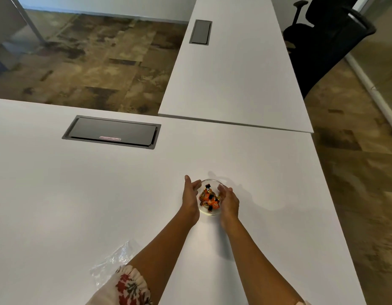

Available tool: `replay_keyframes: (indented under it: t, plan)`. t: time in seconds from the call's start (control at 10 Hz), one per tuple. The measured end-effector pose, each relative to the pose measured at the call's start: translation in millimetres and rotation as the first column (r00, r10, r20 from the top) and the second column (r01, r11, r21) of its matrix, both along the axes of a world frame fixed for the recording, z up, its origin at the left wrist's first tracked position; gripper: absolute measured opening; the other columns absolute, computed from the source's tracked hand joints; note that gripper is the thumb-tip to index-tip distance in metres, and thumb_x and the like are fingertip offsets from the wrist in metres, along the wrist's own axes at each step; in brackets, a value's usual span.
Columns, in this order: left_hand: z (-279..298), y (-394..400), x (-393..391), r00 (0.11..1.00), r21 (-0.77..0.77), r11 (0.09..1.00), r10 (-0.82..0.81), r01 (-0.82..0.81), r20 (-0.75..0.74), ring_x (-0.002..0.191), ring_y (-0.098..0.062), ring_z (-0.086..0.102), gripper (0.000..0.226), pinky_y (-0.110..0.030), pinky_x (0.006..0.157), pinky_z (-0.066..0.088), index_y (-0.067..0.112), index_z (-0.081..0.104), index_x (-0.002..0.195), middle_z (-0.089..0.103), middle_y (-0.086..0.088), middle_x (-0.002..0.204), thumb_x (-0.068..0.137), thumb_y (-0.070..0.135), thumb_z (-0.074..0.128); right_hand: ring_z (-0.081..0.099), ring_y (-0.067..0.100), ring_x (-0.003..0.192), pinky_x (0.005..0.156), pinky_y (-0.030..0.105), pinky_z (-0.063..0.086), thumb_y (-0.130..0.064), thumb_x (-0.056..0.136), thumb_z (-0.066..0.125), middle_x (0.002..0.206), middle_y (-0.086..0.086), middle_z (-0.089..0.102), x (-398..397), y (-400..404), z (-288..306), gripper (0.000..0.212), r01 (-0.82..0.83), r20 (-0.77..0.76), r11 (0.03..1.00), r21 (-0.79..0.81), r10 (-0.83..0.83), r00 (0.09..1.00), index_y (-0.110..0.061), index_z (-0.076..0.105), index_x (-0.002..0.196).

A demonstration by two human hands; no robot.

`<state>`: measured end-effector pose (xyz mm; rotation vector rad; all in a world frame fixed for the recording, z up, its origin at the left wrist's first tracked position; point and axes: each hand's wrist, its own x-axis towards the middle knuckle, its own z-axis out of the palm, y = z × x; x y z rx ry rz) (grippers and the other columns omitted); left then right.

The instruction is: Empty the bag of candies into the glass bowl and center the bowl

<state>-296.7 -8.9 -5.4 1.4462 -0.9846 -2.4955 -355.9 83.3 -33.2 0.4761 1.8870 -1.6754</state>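
A small clear glass bowl (213, 182) stands on the white table (80, 194), right of its middle. Inside it lies a heap of orange and black wrapped candies (209, 198). My left hand (190, 195) presses flat against the bowl's left side, fingers pointing away from me. On the other side my right hand (229, 201) cups the bowl's right wall. Both hands hold the bowl between them. The clear plastic bag (112, 264) lies crumpled and flat on the table near me, partly under my left sleeve.
A grey cable hatch (112, 132) is set into the table at the far left. A second white table (234, 67) with its own hatch (200, 31) joins at the far side. A black office chair (327, 38) stands beyond it to the right.
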Motion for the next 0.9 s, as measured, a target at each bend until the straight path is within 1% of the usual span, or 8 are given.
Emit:
replay_keyframes:
  t: [0.1,0.2,0.4,0.5,0.6,0.7,0.8,0.9]
  plan:
    - [-4,-1,-1,1.000,-0.009,1.000,0.006,-0.006,-0.004,0.091,-0.006,0.057,0.060,-0.038,0.090,0.043,0.017,0.059,0.121,0.060,0.001,0.120,0.102,0.062,0.024,0.062,0.024,0.115,0.103,0.042,0.048,-0.032,0.103,0.028,0.119,0.001,0.070,-1,-2,-3,0.044,-0.012,-0.003,1.000,0.001,0.012,1.000,-0.025,0.072,0.097]
    - [-4,-3,-4,1.000,-0.022,1.000,0.017,-0.017,-0.001,0.088,-0.005,0.057,0.060,-0.033,0.076,0.045,0.016,0.059,0.122,0.063,0.006,0.106,0.102,0.061,0.025,0.062,0.023,0.116,0.107,0.045,0.045,-0.032,0.104,0.029,0.116,-0.001,0.071,-6,-4,-8,0.043,-0.036,-0.033,0.999,0.004,0.036,0.999,-0.029,0.071,0.092]
    - [-8,-10,-8,1.000,-0.052,0.998,0.030,-0.030,0.001,0.097,-0.013,0.061,0.059,-0.040,0.095,0.045,0.016,0.061,0.121,0.062,0.001,0.118,0.102,0.061,0.027,0.061,0.021,0.114,0.106,0.042,0.045,-0.029,0.103,0.031,0.117,-0.002,0.069,-11,-6,-10,0.042,-0.100,-0.049,0.995,0.019,0.100,0.994,-0.033,0.070,0.087]
    - [-8,-11,-5,0.999,-0.100,0.994,0.041,-0.039,0.017,0.106,-0.020,0.061,0.058,-0.040,0.099,0.047,0.014,0.063,0.121,0.063,-0.006,0.129,0.102,0.058,0.029,0.060,0.024,0.115,0.105,0.042,0.046,-0.027,0.101,0.039,0.118,0.001,0.069,-16,-5,-6,0.031,-0.179,-0.048,0.981,0.077,0.183,0.982,-0.026,0.071,0.097]
    - [-8,-8,-2,0.997,-0.227,0.974,-0.002,0.018,0.072,0.109,-0.018,0.060,0.059,-0.035,0.096,0.044,0.012,0.060,0.129,0.062,-0.006,0.135,0.104,0.055,0.029,0.057,0.023,0.119,0.102,0.036,0.044,-0.027,0.101,0.038,0.125,0.003,0.066,-16,-1,-2,0.032,-0.202,-0.105,0.966,0.159,0.220,0.970,-0.021,0.066,0.116]
    - [-3,-8,13,0.959,-0.633,0.739,-0.063,0.230,0.275,0.133,-0.024,0.051,0.055,-0.038,0.112,0.040,0.014,0.047,0.146,0.053,-0.006,0.149,0.105,0.048,0.032,0.051,0.026,0.130,0.109,0.036,0.041,-0.025,0.105,0.033,0.139,0.007,0.058,-12,9,8,0.038,-0.152,-0.322,0.936,0.318,0.257,0.911,-0.013,0.054,0.134]
    - [-5,-8,33,0.911,-0.812,0.426,-0.082,0.398,0.404,0.148,-0.027,0.038,0.056,-0.042,0.123,0.030,0.012,0.040,0.152,0.046,-0.007,0.156,0.105,0.044,0.037,0.047,0.025,0.136,0.113,0.038,0.039,-0.027,0.105,0.034,0.145,0.006,0.053,-1,18,12,0.041,-0.128,-0.455,0.883,0.451,0.351,0.818,-0.013,0.046,0.142]
    - [-3,-8,56,0.871,-0.861,0.135,-0.117,0.490,0.478,0.156,-0.024,0.020,0.059,-0.039,0.128,0.015,0.014,0.031,0.157,0.035,-0.004,0.163,0.105,0.040,0.039,0.035,0.023,0.145,0.119,0.035,0.029,-0.031,0.104,0.037,0.155,0.004,0.042,17,26,21,0.047,-0.113,-0.541,0.774,0.623,0.530,0.653,-0.016,0.037,0.149]
